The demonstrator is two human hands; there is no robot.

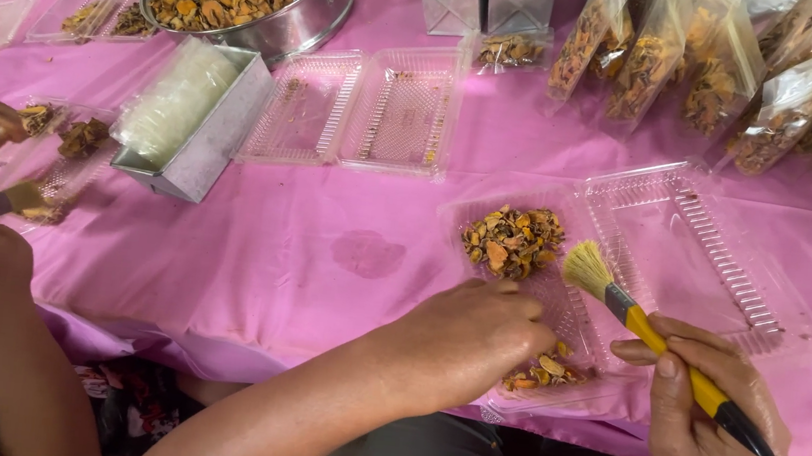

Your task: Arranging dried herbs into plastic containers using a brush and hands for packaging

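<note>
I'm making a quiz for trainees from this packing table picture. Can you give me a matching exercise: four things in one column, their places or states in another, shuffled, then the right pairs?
Things:
1. brush
2. pot
3. left hand
4. filled bags

Places or states:
A. far right of the table, leaning in a row
B. held in the right hand, bristles up
C. far side, heaped with dried pieces
D. resting in the open clear tray, on the pieces

Pairs: 1-B, 2-C, 3-D, 4-A

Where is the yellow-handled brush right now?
The brush is in the right hand, at lower right, bristles over the open clear tray beside the dried pieces.
</note>
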